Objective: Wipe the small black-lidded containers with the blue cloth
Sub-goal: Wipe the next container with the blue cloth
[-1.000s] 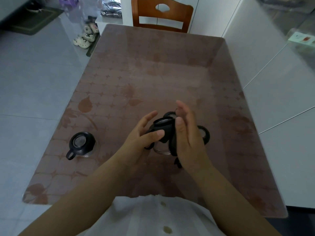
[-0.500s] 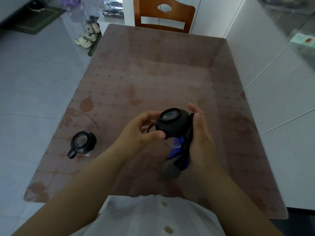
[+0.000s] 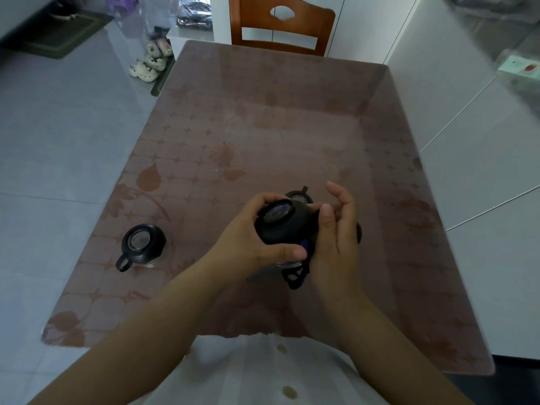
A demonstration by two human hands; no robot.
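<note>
I hold a small glass container with a black lid (image 3: pixel 282 222) above the table, tilted toward me. My left hand (image 3: pixel 252 244) grips its lid from the left. My right hand (image 3: pixel 336 241) presses the blue cloth (image 3: pixel 304 249) against its right side; only a sliver of cloth shows. A black loop handle (image 3: pixel 293 274) hangs below my hands. A second black-lidded container (image 3: pixel 143 244) stands on the table to the left. A third container (image 3: pixel 299 195) peeks out just behind my hands, and a dark edge of another container (image 3: pixel 358 232) shows behind my right hand.
The brown patterned table (image 3: pixel 263 127) stretches ahead to a wooden chair (image 3: pixel 280 27) at its far end. White cabinets (image 3: pixel 467 112) run along the right. Shoes (image 3: pixel 149 61) lie on the tiled floor at the far left.
The container has been lifted off the table and tilted, and my left hand has shifted around its lid. My right hand's fingers have spread while the cloth stays against the jar.
</note>
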